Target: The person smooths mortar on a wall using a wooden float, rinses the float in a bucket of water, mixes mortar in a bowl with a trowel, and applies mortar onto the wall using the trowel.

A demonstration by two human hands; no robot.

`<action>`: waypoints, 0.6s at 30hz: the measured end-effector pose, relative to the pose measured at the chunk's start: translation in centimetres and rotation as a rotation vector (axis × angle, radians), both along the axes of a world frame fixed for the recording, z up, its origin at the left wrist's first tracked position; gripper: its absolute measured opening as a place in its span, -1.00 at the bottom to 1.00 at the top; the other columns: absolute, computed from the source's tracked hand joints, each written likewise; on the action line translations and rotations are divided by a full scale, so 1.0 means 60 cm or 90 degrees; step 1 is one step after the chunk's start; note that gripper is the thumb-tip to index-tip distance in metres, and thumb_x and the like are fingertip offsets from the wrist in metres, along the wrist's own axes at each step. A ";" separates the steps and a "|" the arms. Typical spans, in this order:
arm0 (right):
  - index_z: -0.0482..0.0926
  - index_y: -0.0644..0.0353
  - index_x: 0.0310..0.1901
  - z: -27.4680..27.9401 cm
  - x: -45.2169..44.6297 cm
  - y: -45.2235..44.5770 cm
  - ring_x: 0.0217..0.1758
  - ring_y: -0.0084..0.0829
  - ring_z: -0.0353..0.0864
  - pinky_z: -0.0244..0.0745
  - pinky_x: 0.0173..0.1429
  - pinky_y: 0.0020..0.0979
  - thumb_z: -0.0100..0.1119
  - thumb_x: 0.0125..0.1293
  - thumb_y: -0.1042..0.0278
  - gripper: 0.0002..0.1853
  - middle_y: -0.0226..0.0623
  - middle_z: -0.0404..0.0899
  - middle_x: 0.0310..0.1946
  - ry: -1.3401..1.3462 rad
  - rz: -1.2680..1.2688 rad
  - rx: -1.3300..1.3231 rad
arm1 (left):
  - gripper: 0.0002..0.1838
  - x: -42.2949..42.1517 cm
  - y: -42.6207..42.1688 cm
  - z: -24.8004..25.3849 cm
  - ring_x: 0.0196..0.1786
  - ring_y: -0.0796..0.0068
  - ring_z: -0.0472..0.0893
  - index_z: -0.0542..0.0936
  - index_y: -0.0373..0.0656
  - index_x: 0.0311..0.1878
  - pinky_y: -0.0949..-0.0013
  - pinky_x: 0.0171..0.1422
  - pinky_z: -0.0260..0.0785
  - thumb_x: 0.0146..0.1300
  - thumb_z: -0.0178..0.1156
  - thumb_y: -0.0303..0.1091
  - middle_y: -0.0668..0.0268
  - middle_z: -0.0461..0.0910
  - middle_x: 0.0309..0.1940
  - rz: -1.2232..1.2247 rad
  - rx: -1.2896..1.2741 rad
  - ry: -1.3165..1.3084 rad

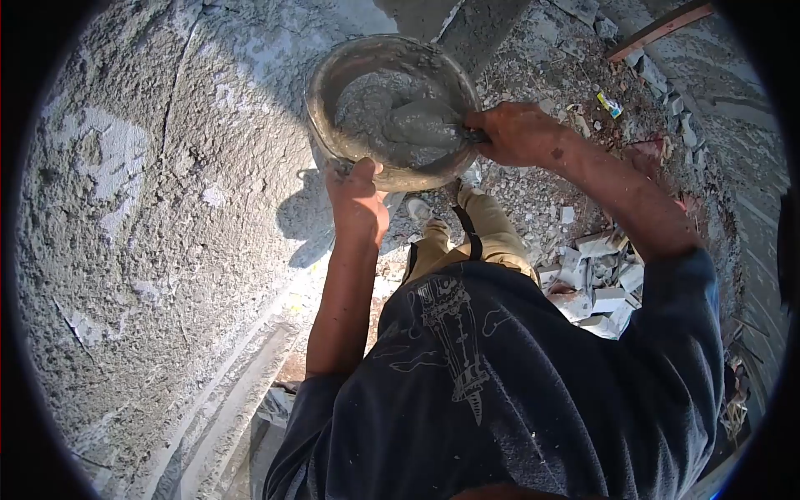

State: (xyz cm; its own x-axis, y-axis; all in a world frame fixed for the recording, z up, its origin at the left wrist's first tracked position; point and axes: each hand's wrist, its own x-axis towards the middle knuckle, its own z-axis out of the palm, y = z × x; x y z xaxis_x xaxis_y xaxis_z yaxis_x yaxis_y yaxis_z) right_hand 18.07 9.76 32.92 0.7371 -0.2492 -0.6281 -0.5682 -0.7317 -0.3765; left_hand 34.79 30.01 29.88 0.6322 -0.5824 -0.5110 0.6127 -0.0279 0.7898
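A round, mortar-smeared bowl (pixel 319 125) hangs in front of me at the top centre, with wet grey mortar (pixel 362 98) inside. My left hand (pixel 358 198) is closed round its near left rim. On the right side, my right hand (pixel 515 133) grips the handle of a trowel (pixel 427 122). The trowel's blade lies in the mortar, coated in grey. The fingers of my right hand are close to the bowl's right rim; whether they touch it I cannot tell.
A rough plastered wall (pixel 125 225) rises close on my left. Broken blocks (pixel 604 283) and rubble lie on the ground at right. A wooden bar (pixel 662 32) juts in at the upper right. My shoe (pixel 419 208) shows below the bowl.
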 end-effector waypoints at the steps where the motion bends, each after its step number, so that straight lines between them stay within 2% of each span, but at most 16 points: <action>1: 0.53 0.10 0.26 -0.010 -0.004 0.002 0.15 -0.14 0.67 0.55 0.23 -0.11 0.18 0.34 0.18 -0.53 -0.03 0.69 -0.03 -0.016 -0.020 0.063 | -0.53 0.000 -0.003 -0.004 -0.02 0.15 0.67 0.39 -0.22 0.20 -0.04 0.12 0.61 0.19 0.13 -0.63 0.14 0.57 -0.02 -0.007 0.005 -0.002; 3: 0.54 0.13 0.25 -0.049 -0.019 0.014 0.16 -0.10 0.65 0.52 0.25 -0.10 0.21 0.30 0.13 -0.48 -0.04 0.69 -0.03 -0.049 -0.062 0.191 | -0.51 -0.007 -0.005 -0.005 -0.03 0.15 0.67 0.38 -0.24 0.22 -0.03 0.13 0.61 0.18 0.13 -0.63 0.11 0.58 0.00 -0.017 0.031 -0.008; 6: 0.54 0.07 0.26 -0.081 -0.032 0.026 0.13 -0.05 0.66 0.51 0.24 -0.12 0.24 0.28 0.10 -0.48 -0.05 0.69 -0.05 -0.115 -0.081 0.377 | -0.47 -0.013 0.002 -0.006 -0.03 0.14 0.68 0.36 -0.26 0.25 0.00 0.14 0.61 0.16 0.13 -0.66 0.08 0.58 0.01 -0.021 0.049 0.023; 7: 0.55 0.07 0.23 -0.082 -0.039 0.034 0.08 -0.05 0.68 0.52 0.21 -0.11 0.26 0.29 0.10 -0.50 -0.04 0.70 -0.07 -0.076 -0.175 0.423 | -0.45 -0.015 0.005 -0.004 -0.03 0.14 0.68 0.35 -0.27 0.26 0.01 0.14 0.61 0.15 0.13 -0.67 0.07 0.58 0.01 -0.018 0.051 0.039; 10: 0.55 0.12 0.20 -0.037 -0.065 0.037 -0.02 -0.10 0.72 0.60 0.08 -0.14 0.28 0.31 0.13 -0.53 0.01 0.70 -0.13 -0.242 -0.118 0.182 | -0.43 -0.020 0.019 0.017 -0.01 0.13 0.68 0.34 -0.31 0.25 0.03 0.12 0.63 0.11 0.12 -0.71 0.07 0.58 0.02 -0.046 0.023 0.053; 11: 0.57 0.10 0.17 -0.008 -0.055 0.046 -0.04 -0.14 0.74 0.63 0.03 -0.17 0.28 0.31 0.21 -0.59 0.00 0.70 -0.15 -0.158 -0.062 0.027 | -0.42 -0.020 0.025 0.009 0.00 0.12 0.68 0.34 -0.33 0.26 0.05 0.11 0.63 0.10 0.10 -0.74 0.07 0.58 0.02 -0.028 0.040 0.077; 14: 0.55 0.04 0.15 -0.011 -0.038 0.032 -0.20 -0.10 0.76 0.63 -0.07 -0.08 0.26 0.29 0.35 -0.62 -0.13 0.71 -0.24 -0.166 0.031 -0.138 | -0.44 -0.025 0.015 0.012 0.01 0.11 0.67 0.36 -0.35 0.23 0.05 0.13 0.62 0.08 0.09 -0.75 0.07 0.58 0.02 0.007 0.077 0.070; 17: 0.53 0.05 0.19 0.055 -0.016 -0.005 -0.15 -0.15 0.76 0.63 -0.05 -0.10 0.20 0.31 0.42 -0.61 -0.15 0.71 -0.25 -0.207 -0.018 -0.209 | -0.47 -0.031 0.011 0.000 0.02 0.16 0.66 0.42 -0.28 0.19 0.07 0.17 0.60 0.10 0.09 -0.77 0.14 0.58 0.03 0.003 0.049 -0.016; 18: 0.53 0.06 0.19 0.047 -0.018 -0.014 -0.13 -0.15 0.76 0.63 -0.03 -0.11 0.20 0.31 0.42 -0.61 -0.14 0.71 -0.23 -0.203 -0.011 -0.240 | -0.48 -0.030 0.009 -0.004 0.02 0.18 0.65 0.43 -0.26 0.18 0.07 0.18 0.60 0.10 0.09 -0.77 0.15 0.58 0.03 -0.003 0.039 -0.050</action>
State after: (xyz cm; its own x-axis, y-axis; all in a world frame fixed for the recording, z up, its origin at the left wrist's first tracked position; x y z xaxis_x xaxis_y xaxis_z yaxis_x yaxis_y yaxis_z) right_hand 16.97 8.93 35.75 0.8720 -0.4289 -0.2359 -0.4805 -0.8422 -0.2447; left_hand 32.99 30.56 29.62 0.6693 -0.5541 -0.4950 0.5489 -0.0803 0.8320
